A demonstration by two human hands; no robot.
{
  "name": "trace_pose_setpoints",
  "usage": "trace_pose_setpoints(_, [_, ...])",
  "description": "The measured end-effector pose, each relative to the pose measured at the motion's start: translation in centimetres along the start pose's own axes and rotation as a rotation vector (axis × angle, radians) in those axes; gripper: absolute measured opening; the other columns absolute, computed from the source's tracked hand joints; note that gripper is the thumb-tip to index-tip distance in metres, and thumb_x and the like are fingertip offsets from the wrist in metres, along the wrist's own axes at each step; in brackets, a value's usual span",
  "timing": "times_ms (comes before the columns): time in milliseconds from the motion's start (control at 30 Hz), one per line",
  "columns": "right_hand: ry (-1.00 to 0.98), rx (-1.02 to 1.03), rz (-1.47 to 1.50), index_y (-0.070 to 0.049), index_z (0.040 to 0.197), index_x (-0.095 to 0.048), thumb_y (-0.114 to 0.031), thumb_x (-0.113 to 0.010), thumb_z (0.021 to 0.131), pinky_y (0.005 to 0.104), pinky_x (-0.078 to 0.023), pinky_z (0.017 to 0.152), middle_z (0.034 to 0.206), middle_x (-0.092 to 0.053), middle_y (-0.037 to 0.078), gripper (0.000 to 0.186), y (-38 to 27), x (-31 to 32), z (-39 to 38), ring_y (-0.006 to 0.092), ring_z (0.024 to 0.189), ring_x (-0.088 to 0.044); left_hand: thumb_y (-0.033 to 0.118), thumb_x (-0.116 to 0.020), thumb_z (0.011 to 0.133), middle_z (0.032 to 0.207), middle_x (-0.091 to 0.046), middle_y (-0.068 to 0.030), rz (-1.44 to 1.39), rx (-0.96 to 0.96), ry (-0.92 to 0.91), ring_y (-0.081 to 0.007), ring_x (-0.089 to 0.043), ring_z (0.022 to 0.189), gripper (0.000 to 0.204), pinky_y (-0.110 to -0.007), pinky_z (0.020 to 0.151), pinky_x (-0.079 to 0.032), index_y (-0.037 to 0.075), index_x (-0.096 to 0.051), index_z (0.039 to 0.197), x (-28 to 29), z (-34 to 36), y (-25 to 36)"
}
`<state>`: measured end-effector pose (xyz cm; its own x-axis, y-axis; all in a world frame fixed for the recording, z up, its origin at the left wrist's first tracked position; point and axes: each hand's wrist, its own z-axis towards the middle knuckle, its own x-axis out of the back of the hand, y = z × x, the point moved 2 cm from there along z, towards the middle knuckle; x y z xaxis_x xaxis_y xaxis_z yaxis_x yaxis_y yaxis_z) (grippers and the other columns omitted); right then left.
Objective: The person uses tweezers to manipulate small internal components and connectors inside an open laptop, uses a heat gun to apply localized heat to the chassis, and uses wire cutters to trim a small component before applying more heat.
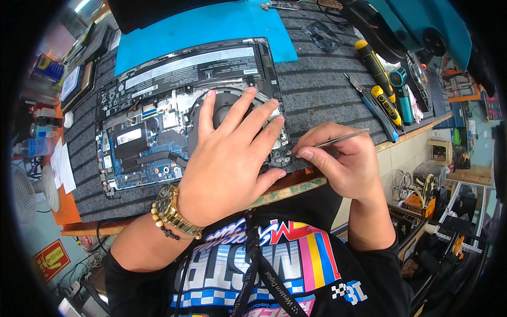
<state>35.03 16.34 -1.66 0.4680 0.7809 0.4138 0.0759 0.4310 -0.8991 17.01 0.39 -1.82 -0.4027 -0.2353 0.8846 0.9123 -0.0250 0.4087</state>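
Observation:
An opened laptop base [137, 138] shows its blue circuit board, silver-labelled drive and long black battery [179, 66]. My left hand [222, 158] lies over its black fan area [203, 108] with fingers spread, the thumb near the front right corner. My right hand [340, 158] pinches a thin silver metal tool [340, 136], probably tweezers, at the right edge of the laptop, close to the lower corner. The tool's tip is hard to make out. The laptop rests on a grey striped mat [311, 84] with a blue mat [200, 24] behind it.
Pliers [369, 105], two yellow-black screwdrivers [384, 100] and a teal tool [402, 95] lie to the right. A teal-black object [422, 24] overhangs the back right. Stacked devices [71, 79], paper [63, 164] and a fan [24, 195] are at left; the bench edge [288, 190] runs along the front.

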Motion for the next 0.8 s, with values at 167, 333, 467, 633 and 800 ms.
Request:
trace_pose_setpoints(167, [-0.009,0.050,-0.036,0.004,0.099,-0.082,0.001,-0.084,0.096,0.0339,-0.058,0.069,0.093,-0.080,0.013,0.005,-0.2,-0.3,0.3,0.0251,0.077,-0.077,0.037,-0.094,0.083,0.165,-0.058,-0.0130,-0.012,0.011,-0.005,-0.0404,-0.043,0.163,0.077,-0.076,0.130,-0.019,0.006,-0.069,0.149,0.0,0.1,0.0])
trace_pose_setpoints(333, [-0.022,0.052,-0.073,0.004,0.094,-0.079,-0.001,-0.082,0.097,0.0359,-0.056,0.067,0.090,-0.078,0.014,0.006,-0.7,-0.4,0.6,0.0284,0.074,-0.075,0.037,-0.094,0.082,0.165,-0.058,-0.0131,-0.019,0.020,-0.011,-0.0401,-0.043,0.163,0.077,-0.076,0.131,-0.018,0.006,-0.069,0.148,0.0,0.2,0.0])
trace_pose_setpoints(467, [-0.090,0.096,-0.137,0.004,0.092,-0.076,-0.002,-0.081,0.097,0.0377,-0.055,0.065,0.090,-0.077,0.014,0.009,-1.1,-0.4,1.3,0.0309,0.072,-0.073,0.036,-0.093,0.083,0.165,-0.058,-0.0131,-0.019,0.025,-0.012,-0.0400,-0.043,0.164,0.076,-0.076,0.131,-0.018,0.006,-0.070,0.148,0.0,0.2,0.0])
trace_pose_setpoints(633, [-0.063,0.051,-0.108,0.005,0.093,-0.076,-0.002,-0.082,0.097,0.0384,-0.055,0.065,0.093,-0.079,0.014,0.009,-0.7,0.0,1.4,0.0315,0.071,-0.074,0.036,-0.093,0.083,0.165,-0.058,-0.0128,-0.026,0.025,-0.012,-0.0399,-0.043,0.164,0.075,-0.076,0.131,-0.017,0.006,-0.070,0.148,0.1,0.2,0.1])
trace_pose_setpoints(800, [-0.112,0.070,-0.103,0.005,0.098,-0.077,-0.001,-0.081,0.097,0.0350,-0.059,0.068,0.096,-0.079,0.014,0.007,-1.2,0.5,1.4,0.0305,0.076,-0.079,0.035,-0.093,0.083,0.166,-0.058,-0.0128,-0.029,0.026,-0.012,-0.0401,-0.043,0.164,0.075,-0.077,0.131,-0.016,0.006,-0.069,0.148,0.0,0.2,0.1])
